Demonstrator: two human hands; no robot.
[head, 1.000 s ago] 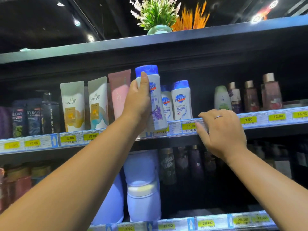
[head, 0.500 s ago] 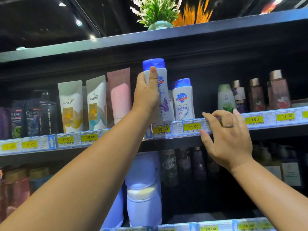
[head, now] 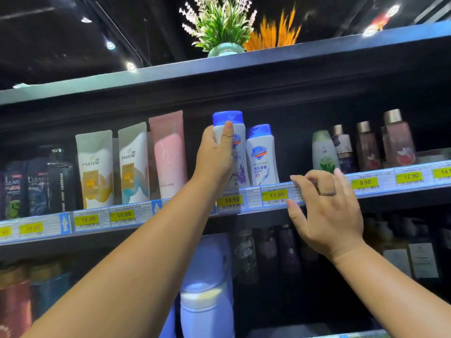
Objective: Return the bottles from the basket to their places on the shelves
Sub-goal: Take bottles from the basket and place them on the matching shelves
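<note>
My left hand (head: 214, 154) is wrapped around a white Safeguard bottle with a blue cap (head: 238, 132), held upright on the upper shelf (head: 244, 203) above the 10.50 price tag. A second, shorter Safeguard bottle (head: 261, 156) stands right beside it on the right, above the 11.90 tag. My right hand (head: 324, 208) rests on the shelf's front price rail, thumb under the edge and fingers curled over the top, with nothing in it. The basket is out of sight.
Pantene tubes (head: 95, 169) and a pink tube (head: 168, 152) stand left of the held bottle, dark Clear bottles (head: 36, 189) farther left. A green bottle (head: 323, 152) and pinkish bottles (head: 397, 140) stand at right. Large white-blue bottles (head: 207, 289) fill the shelf below. Potted plants (head: 219, 28) sit on top.
My left hand has carried the Safeguard bottle right and deeper onto the shelf, next to the shorter bottle. My right hand shifted slightly along the price rail, its fingers curling over the edge.
</note>
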